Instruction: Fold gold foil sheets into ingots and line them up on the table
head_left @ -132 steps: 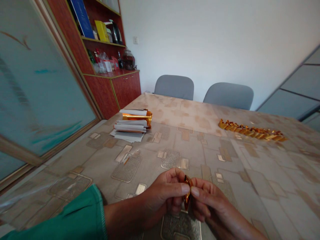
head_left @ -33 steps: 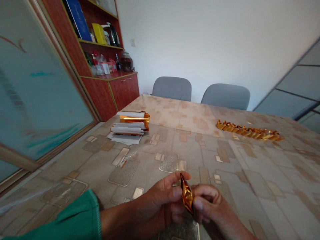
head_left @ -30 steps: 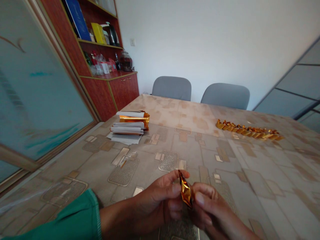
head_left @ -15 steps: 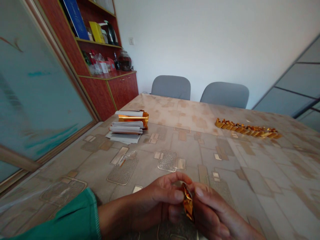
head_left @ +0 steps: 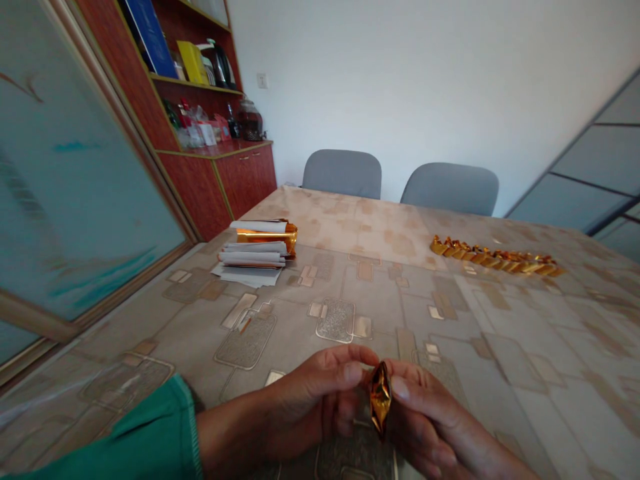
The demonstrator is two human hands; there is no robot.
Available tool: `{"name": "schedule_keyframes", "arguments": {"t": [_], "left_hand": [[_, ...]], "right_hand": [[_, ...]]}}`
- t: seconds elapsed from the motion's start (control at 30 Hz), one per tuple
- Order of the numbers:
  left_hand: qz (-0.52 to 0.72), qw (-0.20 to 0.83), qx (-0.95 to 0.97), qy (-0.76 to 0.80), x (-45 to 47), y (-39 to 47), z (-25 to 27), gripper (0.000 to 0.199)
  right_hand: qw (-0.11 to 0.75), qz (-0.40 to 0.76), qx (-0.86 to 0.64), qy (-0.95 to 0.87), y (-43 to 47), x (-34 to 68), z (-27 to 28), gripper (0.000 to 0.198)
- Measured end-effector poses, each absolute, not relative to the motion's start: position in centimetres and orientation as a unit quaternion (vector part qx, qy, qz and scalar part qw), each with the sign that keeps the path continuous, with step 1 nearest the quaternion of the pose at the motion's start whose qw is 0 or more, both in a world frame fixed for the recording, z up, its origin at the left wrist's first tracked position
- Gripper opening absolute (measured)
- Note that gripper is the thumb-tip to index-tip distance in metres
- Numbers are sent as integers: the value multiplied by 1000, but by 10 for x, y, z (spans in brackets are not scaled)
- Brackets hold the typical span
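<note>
A small folded piece of gold foil paper stands on end between my two hands, low in the middle of the view. It is pointed at top and bottom and bulges in the middle. My right hand grips it from the right, thumb on its edge and fingers behind. On the other side my left hand is loosely curved, its thumb lifted off the foil and apart from the index finger. The left fingertips come close to the foil's left edge; whether they touch it I cannot tell.
A stack of grey-backed gold foil sheets lies at the table's left. Farther right, folded gold pieces form a long row. A patterned cloth covers the table. Two grey chairs stand behind it, and a red-brown cabinet at the back left.
My left thumb has come off the foil piece. The piece has turned slightly in my right hand, showing more of its bulging face.
</note>
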State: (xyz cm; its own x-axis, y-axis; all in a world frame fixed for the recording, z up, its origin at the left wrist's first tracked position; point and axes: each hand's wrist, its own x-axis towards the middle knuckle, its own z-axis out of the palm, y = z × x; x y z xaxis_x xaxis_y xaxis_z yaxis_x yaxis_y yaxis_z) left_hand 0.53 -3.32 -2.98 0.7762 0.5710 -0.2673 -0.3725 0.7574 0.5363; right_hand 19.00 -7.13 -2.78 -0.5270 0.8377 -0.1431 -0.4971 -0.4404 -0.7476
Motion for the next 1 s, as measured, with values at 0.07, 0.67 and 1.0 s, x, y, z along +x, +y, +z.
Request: {"name": "schedule_keyframes", "arguments": {"t": [0.07, 0.67, 1.0], "left_hand": [[257, 910, 237, 221, 6, -34, -28, 41], [296, 880, 276, 249, 11, -36, -33, 36], [303, 862, 295, 279, 13, -37, -30, 37]], "right_hand": [[408, 805, -257, -345, -71, 188, -26, 57], [398, 798, -313, -327, -69, 183, -34, 53], [393, 809, -306, -312, -69, 187, -36, 52]]}}
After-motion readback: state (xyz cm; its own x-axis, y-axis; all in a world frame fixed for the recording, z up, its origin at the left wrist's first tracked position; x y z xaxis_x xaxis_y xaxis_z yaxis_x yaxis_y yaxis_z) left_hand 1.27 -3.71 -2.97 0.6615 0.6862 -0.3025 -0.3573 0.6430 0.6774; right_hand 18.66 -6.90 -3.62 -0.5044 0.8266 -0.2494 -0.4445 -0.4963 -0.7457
